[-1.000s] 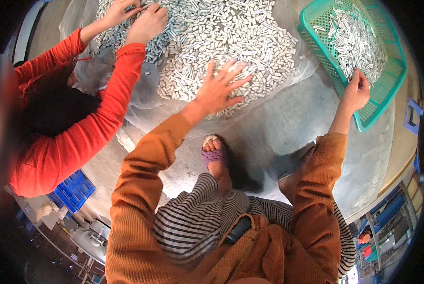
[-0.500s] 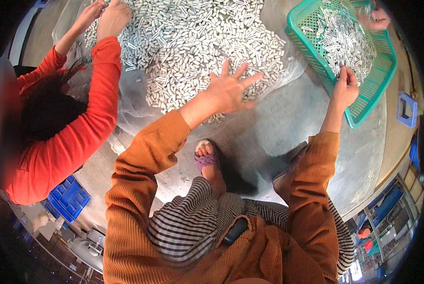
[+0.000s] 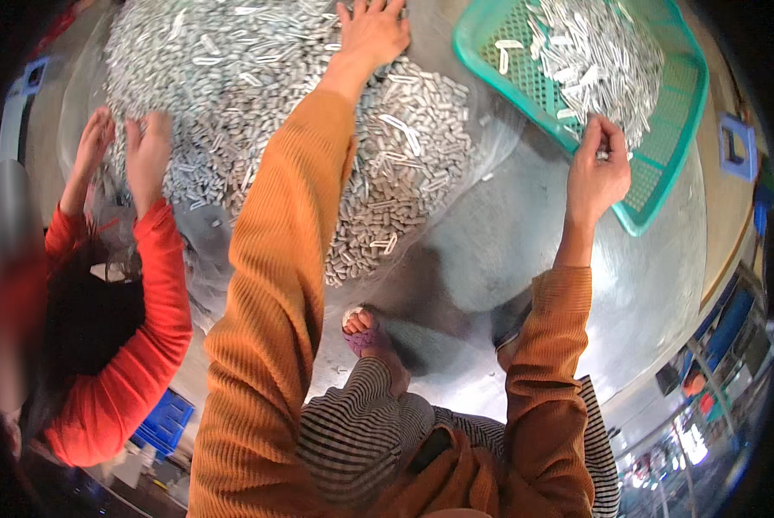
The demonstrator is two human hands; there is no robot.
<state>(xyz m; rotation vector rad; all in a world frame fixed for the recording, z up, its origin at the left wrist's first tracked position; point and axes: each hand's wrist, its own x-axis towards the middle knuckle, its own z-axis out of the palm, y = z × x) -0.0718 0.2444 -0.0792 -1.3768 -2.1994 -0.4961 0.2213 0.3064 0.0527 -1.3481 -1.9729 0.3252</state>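
Note:
A big heap of small silvery metal pieces [image 3: 257, 112] lies on a clear plastic sheet on the floor. My left hand [image 3: 371, 30] reaches far across it, fingers spread flat on the pieces. A green mesh basket [image 3: 663, 147] at the upper right holds more of the same pieces [image 3: 590, 60]. My right hand [image 3: 599, 168] is at the basket's near rim, fingers pinched on a few silvery pieces. Both my sleeves are orange.
A person in red sleeves works at the left, both hands [image 3: 123, 151] in the heap's edge. My foot in a purple sandal [image 3: 361, 332] rests on the grey floor [image 3: 525, 250]. A blue crate [image 3: 162, 423] stands at the lower left. Blue objects line the right edge.
My left hand has stretched from the heap's near edge to its far side. The view has shifted closer to the heap and basket. My right hand stays at the basket rim.

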